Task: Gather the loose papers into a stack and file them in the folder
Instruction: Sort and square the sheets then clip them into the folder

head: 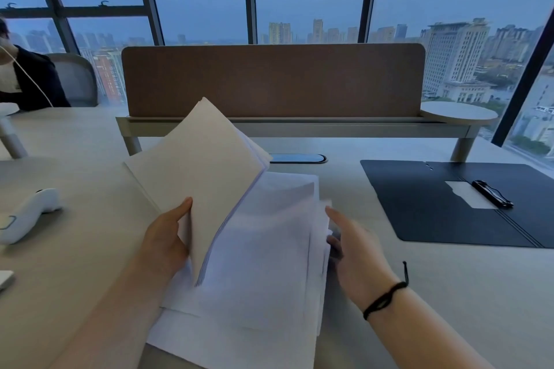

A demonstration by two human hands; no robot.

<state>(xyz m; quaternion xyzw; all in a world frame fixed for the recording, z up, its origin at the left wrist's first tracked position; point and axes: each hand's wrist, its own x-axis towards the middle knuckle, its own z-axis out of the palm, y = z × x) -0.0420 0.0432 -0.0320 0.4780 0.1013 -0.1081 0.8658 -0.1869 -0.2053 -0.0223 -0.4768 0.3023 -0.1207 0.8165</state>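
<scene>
head view | lifted sheaf (pixel 204 177) is pinched at its lower edge by left hand (pixel 168 237), centre frame | right hand (pixel 353 252) spread, nothing gripped, at loose papers (pixel 263 263) on table (pixel 449 293) | folder (pixel 419 207) open at right | sheets judged light, floppy, slippery; best squared and held by edges

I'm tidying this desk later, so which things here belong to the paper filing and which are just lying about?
Part of the job:
- lifted stack of papers, held by the left hand
- loose sheets under it, right hand at their edge
- open dark folder with its clip

Lying about:
- white handheld device
- round side shelf
</scene>
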